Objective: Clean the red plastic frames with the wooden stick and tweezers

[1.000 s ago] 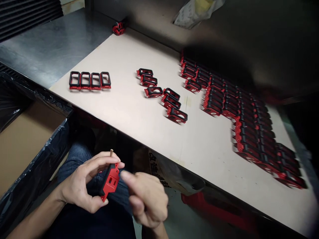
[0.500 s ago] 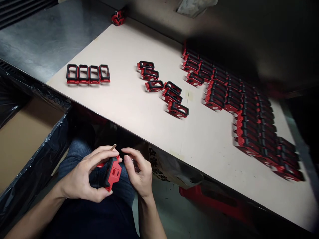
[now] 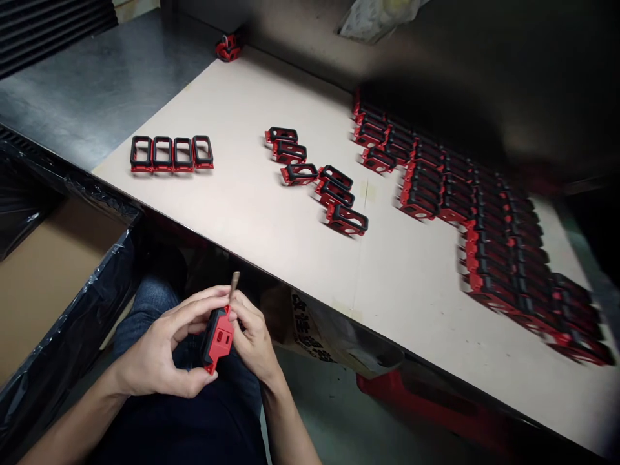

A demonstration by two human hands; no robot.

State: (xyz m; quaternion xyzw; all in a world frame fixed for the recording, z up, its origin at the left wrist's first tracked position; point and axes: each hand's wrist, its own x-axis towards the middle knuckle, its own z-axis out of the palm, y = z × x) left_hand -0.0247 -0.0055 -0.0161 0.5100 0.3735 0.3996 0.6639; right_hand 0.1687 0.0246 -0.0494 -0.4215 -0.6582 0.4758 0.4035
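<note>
A pale beige board (image 3: 227,219) laid on a brushed-steel bench (image 3: 97,97) carries red-and-black rectangular frames: a tidy row of four (image 3: 171,154) at left, a loose cluster (image 3: 299,174) at centre, densely packed ranks (image 3: 489,248) at right. One small red piece (image 3: 228,48) sits at the board's far corner.

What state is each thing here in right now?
Left hand: closed around the frame
Right hand: curled, fingers at the frame's edge
Red-and-black frame: held upright above the lap
Tan stick: sticking up from the frame's top, between the hands
Row of four frames: lying flat, side by side on the board
Cardboard box: open, lined with black plastic
</note>
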